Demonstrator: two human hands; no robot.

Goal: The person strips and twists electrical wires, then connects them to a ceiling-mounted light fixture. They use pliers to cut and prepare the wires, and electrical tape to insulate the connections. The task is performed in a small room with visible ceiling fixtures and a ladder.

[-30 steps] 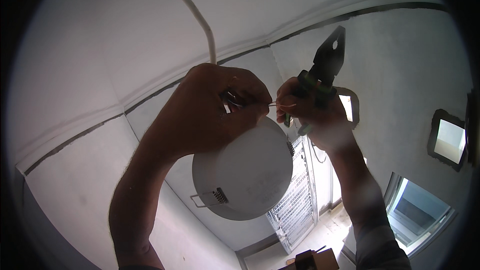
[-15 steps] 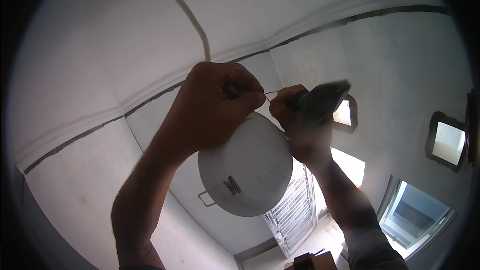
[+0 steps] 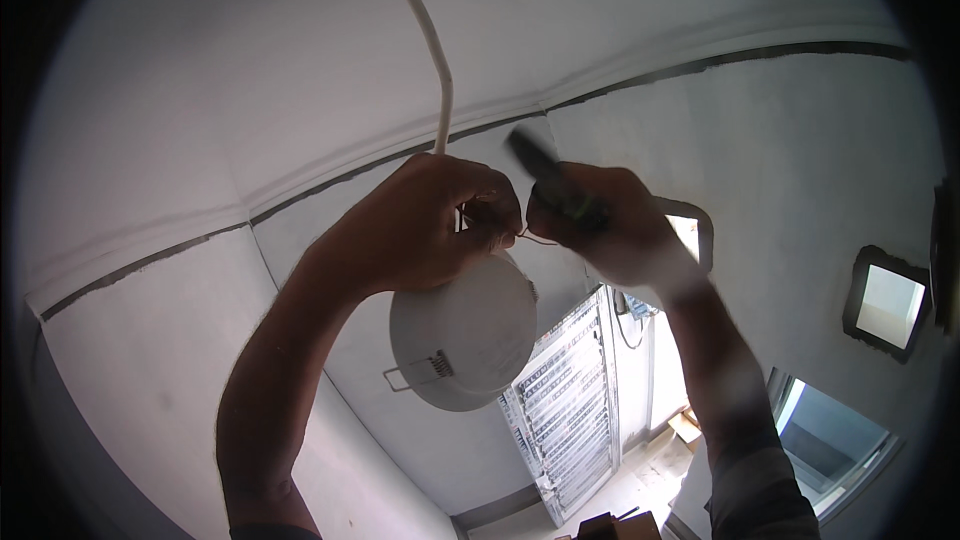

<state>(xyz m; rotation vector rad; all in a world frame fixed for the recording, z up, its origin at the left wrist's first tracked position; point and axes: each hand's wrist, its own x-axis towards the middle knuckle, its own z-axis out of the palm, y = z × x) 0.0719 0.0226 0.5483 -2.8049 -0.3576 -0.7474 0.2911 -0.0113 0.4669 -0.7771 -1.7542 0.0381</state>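
A white cable (image 3: pixel 432 40) hangs from the ceiling and runs down behind my left hand (image 3: pixel 425 225). That hand is closed, thumb and fingers pinching thin wires. One thin reddish wire (image 3: pixel 540 240) crosses the small gap to my right hand (image 3: pixel 615 220). My right fingers are wrapped round a dark hand tool (image 3: pixel 535 155) with some green on it. Its end points up and left; blur hides its exact kind. Just under my left hand is a round white recessed light (image 3: pixel 465 340) with a coiled spring clip and wire loop on its side.
White walls meet the ceiling (image 3: pixel 250 50) along a dark unpainted strip. Two small openings, one square (image 3: pixel 890 300), pierce the right wall above a window (image 3: pixel 830 440). Below stand a slatted, film-covered door panel (image 3: pixel 570 410) and a box with a dark object (image 3: pixel 610 525).
My right hand has turned, swinging the tool's end from upper right to upper left. My left hand and the cable sit slightly lower and further right in view; the light appears smaller.
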